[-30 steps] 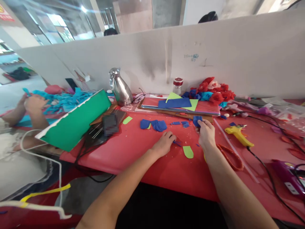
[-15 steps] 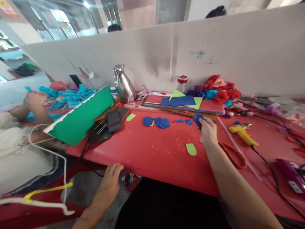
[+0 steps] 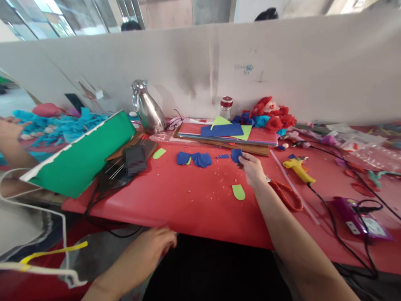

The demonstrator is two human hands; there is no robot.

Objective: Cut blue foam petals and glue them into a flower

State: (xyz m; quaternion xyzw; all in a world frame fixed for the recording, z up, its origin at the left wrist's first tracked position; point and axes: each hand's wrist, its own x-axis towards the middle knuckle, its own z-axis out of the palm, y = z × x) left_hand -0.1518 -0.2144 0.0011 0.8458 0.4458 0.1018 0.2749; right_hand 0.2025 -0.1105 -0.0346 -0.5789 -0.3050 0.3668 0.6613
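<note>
A small dark-blue piece (image 3: pixel 236 155), like cut paper or foam sheet, is pinched between the thumb and fingers of my right hand (image 3: pixel 252 167), low over the table. Left of it lies a small blue scrap (image 3: pixel 223 156), then a fanned group of blue rounded pieces (image 3: pixel 202 159) beside another blue stack (image 3: pixel 183 158). A lime-green rounded piece (image 3: pixel 238 192) rests nearer me, and a similar green piece (image 3: pixel 159 153) lies further left. My left hand (image 3: pixel 156 246) is by the table's front edge with curled fingers; whatever is inside them is hidden.
Red-handled scissors (image 3: pixel 286 196), a yellow glue gun (image 3: pixel 298 169) and a purple power strip (image 3: pixel 360 219) with cords lie right. Behind are stacked sheets (image 3: pixel 266 139), a steel jug (image 3: pixel 150 109) and red flowers (image 3: pixel 275 117). A green box (image 3: pixel 84 161) stands left, near another person's hand (image 3: pixel 11 129).
The view has turned to the right, so most things sit further left. My left hand has moved right along the table edge and its fingers have curled. My right hand still pinches the blue piece.
</note>
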